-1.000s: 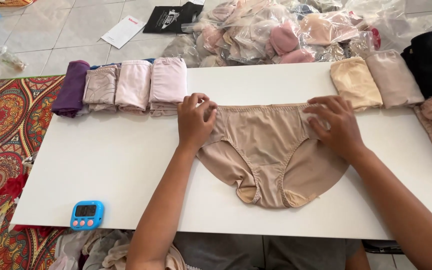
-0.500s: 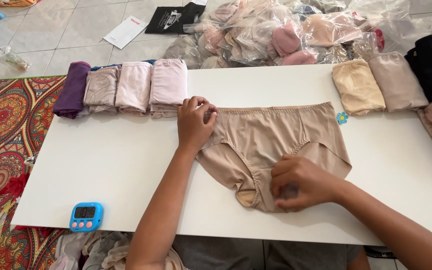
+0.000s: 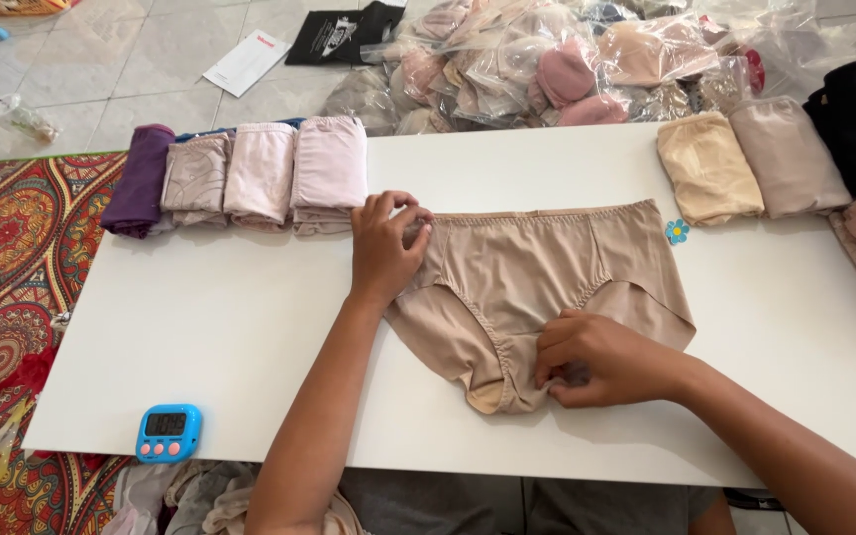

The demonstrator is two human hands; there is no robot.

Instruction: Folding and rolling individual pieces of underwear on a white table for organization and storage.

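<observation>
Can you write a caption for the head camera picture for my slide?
Two hands, left and right, hold beige briefs flat on a white table.
</observation>
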